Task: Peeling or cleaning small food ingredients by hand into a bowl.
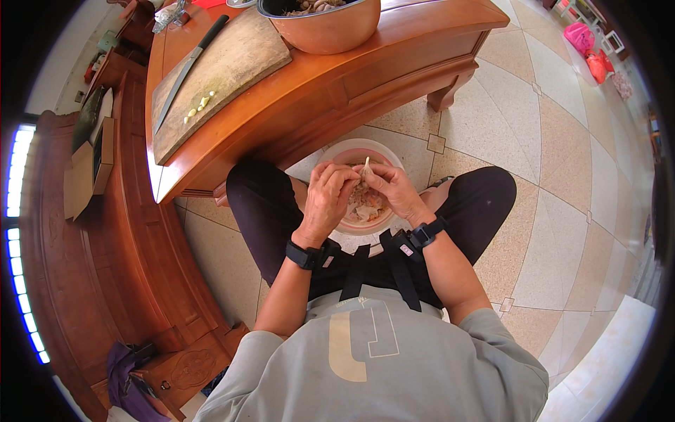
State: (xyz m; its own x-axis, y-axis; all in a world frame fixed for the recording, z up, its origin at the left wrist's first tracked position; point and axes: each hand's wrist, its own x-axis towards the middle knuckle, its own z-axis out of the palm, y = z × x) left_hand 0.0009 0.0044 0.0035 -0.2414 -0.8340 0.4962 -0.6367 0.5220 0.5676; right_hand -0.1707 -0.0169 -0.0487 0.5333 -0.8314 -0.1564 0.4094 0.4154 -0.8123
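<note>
Both my hands meet over a round pink-and-white basin (394, 153) on the floor between my knees. A garlic bulb (366, 170) with its stem pointing up is pinched in the fingers of my right hand (393, 190). My left hand (328, 198) has its fingertips against the side of the same bulb. Below them, papery skins (364, 212) and scraps lie in the basin. On the wooden table, a cutting board (232, 68) carries a long knife (182, 79) with a black handle and several peeled garlic cloves (192, 112).
A brown pot (332, 29) holding garlic bulbs stands by the table's near edge (411, 39), beside the board. At the left are a wooden bench (153, 232) and an open cardboard box (87, 174). Pink and red bags (580, 37) lie far right.
</note>
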